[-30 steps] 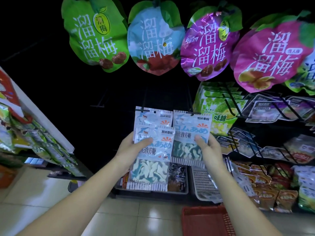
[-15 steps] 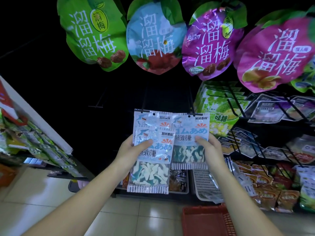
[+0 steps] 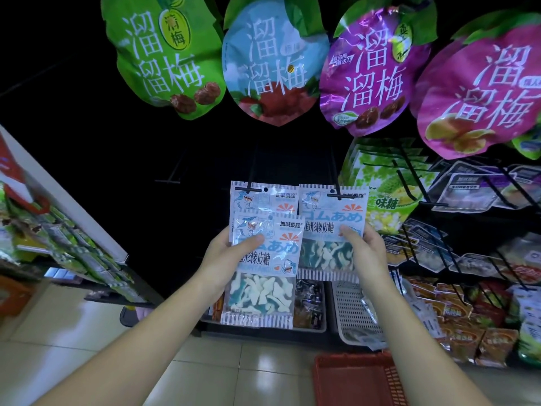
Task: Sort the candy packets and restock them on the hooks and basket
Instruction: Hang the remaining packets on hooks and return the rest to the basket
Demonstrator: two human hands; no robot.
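1. Squarely in the centre of the frame, at a dark peg wall, a person restocks shark-shaped gummy candy. The left hand (image 3: 222, 259) grips a loose packet (image 3: 263, 276), thumb laid across its printed front and the other fingers out of sight behind it.
2. That loose packet is held upright and face-out, overlapping the lower part of a hung packet (image 3: 263, 196) of the same kind on the left hook (image 3: 248, 189). The pose suggests the hand is about to lift it so its header meets the same hook.
3. Just to the right, the right hand (image 3: 366, 253) pinches a second packet (image 3: 330, 227) at its lower right edge, thumb in front. The bar of the right hook (image 3: 342, 195) crosses this packet's header, so it appears threaded on. The pinch looks like a steadying hold to keep it flat and square.
4. Neither hand is free: each is closed on one packet.
5. Below the hooks, in the lower centre, a grey basket (image 3: 310, 330) holds darker wrapped sweets, and a white basket (image 3: 348, 312) stands beside it.
6. A red basket (image 3: 351, 379) sits on the tiled floor (image 3: 205, 361) at the bottom edge.
7. Large plum bags (image 3: 164, 54) hang along the top of the frame, and green durian candy packs (image 3: 380, 186) fill the pegs at right.
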